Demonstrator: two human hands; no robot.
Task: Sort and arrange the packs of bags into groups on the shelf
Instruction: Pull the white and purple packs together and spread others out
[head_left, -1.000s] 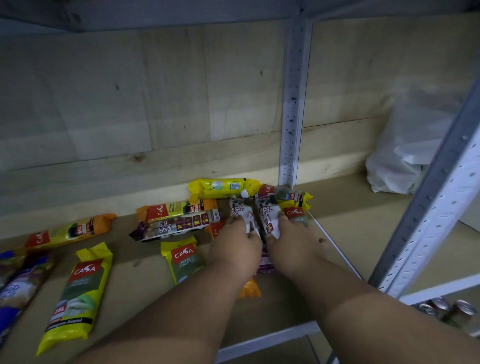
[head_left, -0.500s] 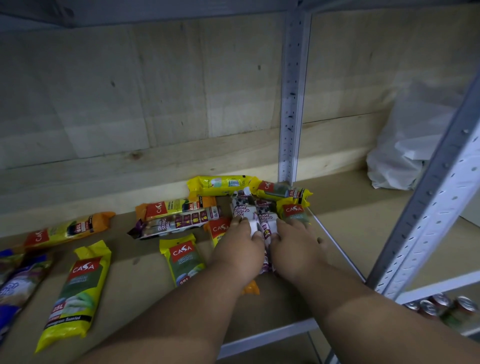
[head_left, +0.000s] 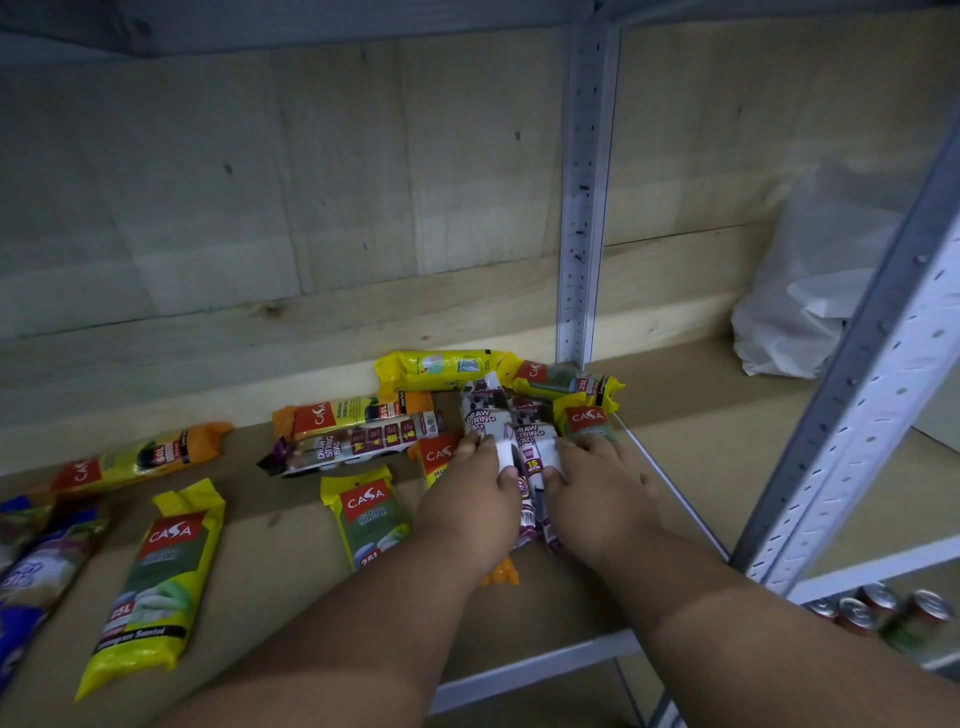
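Drawn back toward me since a second ago, my left hand (head_left: 470, 506) and right hand (head_left: 597, 499) press side by side on the shelf (head_left: 291, 566), fingers closed over the near ends of two white drawstring-bag packs (head_left: 511, 434) lying lengthwise, touching each other. Behind them a yellow pack (head_left: 436, 366) lies against the wooden back wall (head_left: 311, 208); another drawstring pack (head_left: 358, 441) lies crosswise to their left, and a yellow 25L pack (head_left: 156, 587) sits well apart at far left.
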